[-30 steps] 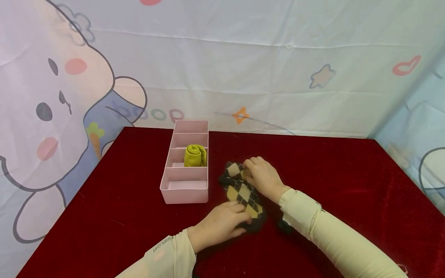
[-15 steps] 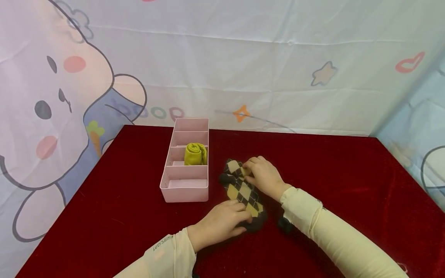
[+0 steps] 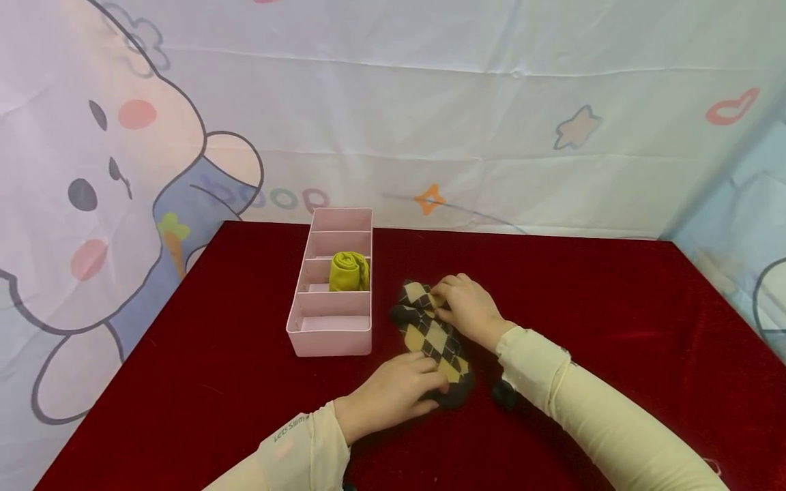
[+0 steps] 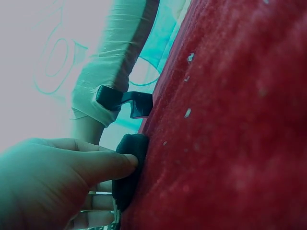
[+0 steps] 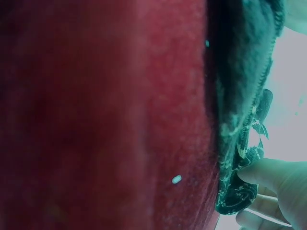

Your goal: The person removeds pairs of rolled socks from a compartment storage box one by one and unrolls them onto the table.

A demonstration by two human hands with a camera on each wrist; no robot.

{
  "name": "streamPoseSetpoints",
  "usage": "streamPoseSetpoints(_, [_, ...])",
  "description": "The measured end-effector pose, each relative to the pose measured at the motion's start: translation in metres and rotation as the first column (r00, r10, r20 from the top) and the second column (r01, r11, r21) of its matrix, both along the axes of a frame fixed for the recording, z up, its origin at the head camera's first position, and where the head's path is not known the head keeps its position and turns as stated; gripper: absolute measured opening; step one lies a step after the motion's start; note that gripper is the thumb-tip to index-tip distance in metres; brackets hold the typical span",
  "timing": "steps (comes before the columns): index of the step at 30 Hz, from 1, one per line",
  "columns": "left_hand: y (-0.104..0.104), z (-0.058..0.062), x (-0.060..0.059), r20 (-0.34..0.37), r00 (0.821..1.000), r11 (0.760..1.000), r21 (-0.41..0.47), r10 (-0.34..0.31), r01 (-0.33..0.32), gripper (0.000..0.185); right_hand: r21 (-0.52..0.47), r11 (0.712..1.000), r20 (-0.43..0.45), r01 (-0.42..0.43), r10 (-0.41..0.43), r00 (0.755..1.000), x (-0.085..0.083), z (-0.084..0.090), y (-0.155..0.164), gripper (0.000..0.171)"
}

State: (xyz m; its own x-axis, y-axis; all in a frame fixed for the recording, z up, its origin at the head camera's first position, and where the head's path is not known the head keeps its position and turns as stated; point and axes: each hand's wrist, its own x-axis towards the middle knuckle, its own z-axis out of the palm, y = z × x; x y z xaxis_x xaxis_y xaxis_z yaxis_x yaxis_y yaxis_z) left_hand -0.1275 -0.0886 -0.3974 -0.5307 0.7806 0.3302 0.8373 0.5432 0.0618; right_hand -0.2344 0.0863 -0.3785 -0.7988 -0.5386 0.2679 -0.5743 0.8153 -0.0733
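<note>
On the red counter, just right of the pink divided box, an argyle sock is pinched at its far end by the right hand and pressed down at its near end by the left hand, fingers fairly straight. The sock could likely bunch crooked if either grip slips.

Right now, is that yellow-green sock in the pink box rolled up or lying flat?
Rolled up. The yellow-green sock sits as a tight bundle in one middle compartment of the pink box.

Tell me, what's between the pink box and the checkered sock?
Only a narrow strip of bare red tablecloth. In the head view, nothing else lies between the pink divided box and the argyle sock.
</note>
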Motion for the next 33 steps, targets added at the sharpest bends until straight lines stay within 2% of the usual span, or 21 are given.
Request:
streamPoseSetpoints(10, [0.0, 0.0, 0.0, 0.011, 1.0, 1.0, 0.0, 0.007, -0.007, 0.018, 0.015, 1.0, -0.052, -0.017, 0.018, 0.998, -0.004, 0.004, 0.0, 0.027])
streamPoseSetpoints(28, [0.0, 0.002, 0.001, 0.068, 0.997, 1.0, -0.008, 0.024, -0.023, 0.017, -0.049, 0.999, -0.142, -0.008, 0.001, 0.99, -0.012, 0.01, 0.0, 0.011])
streamPoseSetpoints(33, [0.0, 0.001, 0.001, 0.077, 0.997, 1.0, -0.013, 0.027, -0.027, 0.017, -0.072, 0.997, -0.137, -0.013, 0.003, 0.99, -0.017, 0.009, 0.0, 0.01])
